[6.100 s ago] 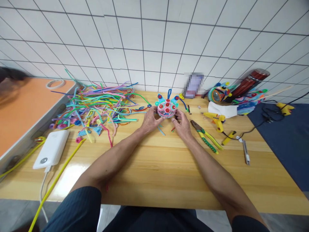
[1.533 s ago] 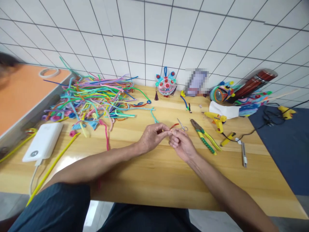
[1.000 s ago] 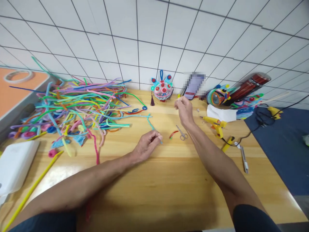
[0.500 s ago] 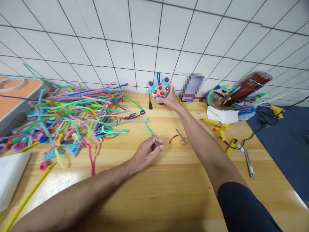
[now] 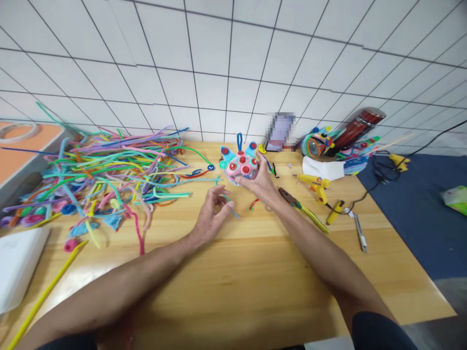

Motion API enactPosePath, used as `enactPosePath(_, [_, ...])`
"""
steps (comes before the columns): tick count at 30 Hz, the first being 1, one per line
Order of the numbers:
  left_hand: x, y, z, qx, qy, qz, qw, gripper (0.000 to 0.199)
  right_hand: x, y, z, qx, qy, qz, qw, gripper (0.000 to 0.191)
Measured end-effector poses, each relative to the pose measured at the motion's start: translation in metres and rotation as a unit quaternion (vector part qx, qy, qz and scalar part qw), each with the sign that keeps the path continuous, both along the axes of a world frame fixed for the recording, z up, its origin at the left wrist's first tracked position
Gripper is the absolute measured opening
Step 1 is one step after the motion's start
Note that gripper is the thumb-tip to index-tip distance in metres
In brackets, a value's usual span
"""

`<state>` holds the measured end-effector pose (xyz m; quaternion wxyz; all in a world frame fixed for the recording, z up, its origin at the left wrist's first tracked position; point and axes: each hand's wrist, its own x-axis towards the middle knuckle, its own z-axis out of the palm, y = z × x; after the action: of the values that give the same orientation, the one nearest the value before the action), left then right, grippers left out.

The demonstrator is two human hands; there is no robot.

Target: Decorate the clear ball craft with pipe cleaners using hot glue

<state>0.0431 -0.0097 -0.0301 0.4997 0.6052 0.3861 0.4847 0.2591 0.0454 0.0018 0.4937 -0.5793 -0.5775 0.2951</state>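
My right hand (image 5: 261, 181) is closed around a small fuzzy animal-head ornament (image 5: 241, 166) made of pipe cleaners, pink in front with red round dots, blue ears and a dark blue loop on top. The palm and fingers cover its right side and part of its underside. To the left, my left hand (image 5: 212, 214) hovers near it, fingers curled and apart from the thumb. A thin teal and blue pipe cleaner (image 5: 236, 213) shows behind those fingers, seemingly on the table. A short red and green pipe-cleaner scrap (image 5: 253, 204) lies between the hands.
A tangled heap of coloured pipe cleaners (image 5: 120, 170) covers the left of the table. Farther right are pliers (image 5: 310, 216), a yellow glue gun (image 5: 314, 184), a utility knife (image 5: 360, 234), white paper (image 5: 323, 168) and a red thermos (image 5: 359, 129). A phone (image 5: 280, 132) leans on the wall.
My right hand has brought the ornament from beside the wall toward me, nearer the left hand. My left hand has shifted slightly left and up. The pliers have come into view beside my right forearm.
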Motion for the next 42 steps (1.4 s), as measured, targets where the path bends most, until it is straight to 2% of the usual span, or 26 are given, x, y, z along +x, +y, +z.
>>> enactPosePath(2, [0.000,0.004,-0.001,0.008,0.005,0.018,1.000,0.063,-0.006,-0.034,-0.005,-0.018,0.018,0.006,1.000,0.125])
enactPosePath(4, [-0.001,0.007,-0.002,0.010,0.014,0.002,1.000,0.073,-0.012,-0.060,-0.008,-0.035,0.024,-0.008,0.999,0.126])
enactPosePath(7, [-0.002,0.009,-0.002,0.020,0.030,-0.037,0.999,0.085,-0.019,-0.084,-0.005,-0.068,0.018,-0.029,0.997,0.131])
enactPosePath(9, [-0.003,0.009,-0.003,0.021,0.038,-0.046,0.998,0.088,-0.020,-0.092,0.000,-0.080,0.027,-0.015,0.996,0.131])
enactPosePath(12, [-0.005,0.008,-0.004,0.010,0.041,-0.055,0.998,0.090,-0.016,-0.099,0.002,-0.075,0.053,0.026,0.995,0.126])
enactPosePath(15, [-0.005,0.007,-0.004,-0.010,0.051,-0.054,0.997,0.101,-0.009,-0.107,-0.004,-0.060,0.081,0.062,0.993,0.118])
enactPosePath(17, [-0.005,0.006,-0.005,-0.027,0.050,-0.062,0.996,0.108,-0.007,-0.114,-0.009,-0.051,0.105,0.080,0.990,0.108])
enactPosePath(20, [-0.006,0.005,-0.006,-0.037,0.042,-0.074,0.996,0.108,-0.008,-0.123,-0.014,-0.042,0.139,0.084,0.986,0.090])
enactPosePath(24, [-0.008,0.003,-0.005,-0.025,0.048,-0.067,0.996,0.103,-0.009,-0.129,-0.014,-0.033,0.167,0.037,0.985,0.064])
enactPosePath(28, [-0.009,0.002,-0.003,-0.026,0.061,-0.066,0.996,0.102,-0.002,-0.132,-0.008,0.013,0.121,-0.065,0.990,0.021])
enactPosePath(29, [-0.009,0.002,-0.002,-0.028,0.062,-0.063,0.996,0.103,0.000,-0.131,-0.006,0.014,0.109,-0.077,0.991,0.016])
enactPosePath(33, [-0.009,0.003,-0.002,-0.035,0.071,-0.059,0.995,0.105,0.002,-0.129,-0.006,-0.013,0.110,-0.083,0.990,0.020])
enactPosePath(38, [-0.009,0.006,-0.006,-0.021,0.091,-0.044,0.995,0.105,-0.003,-0.124,-0.017,0.025,0.111,-0.080,0.990,0.015])
enactPosePath(42, [-0.005,0.010,-0.010,0.029,0.062,-0.056,0.996,0.105,-0.003,-0.122,-0.024,0.041,0.084,-0.051,0.994,0.029])
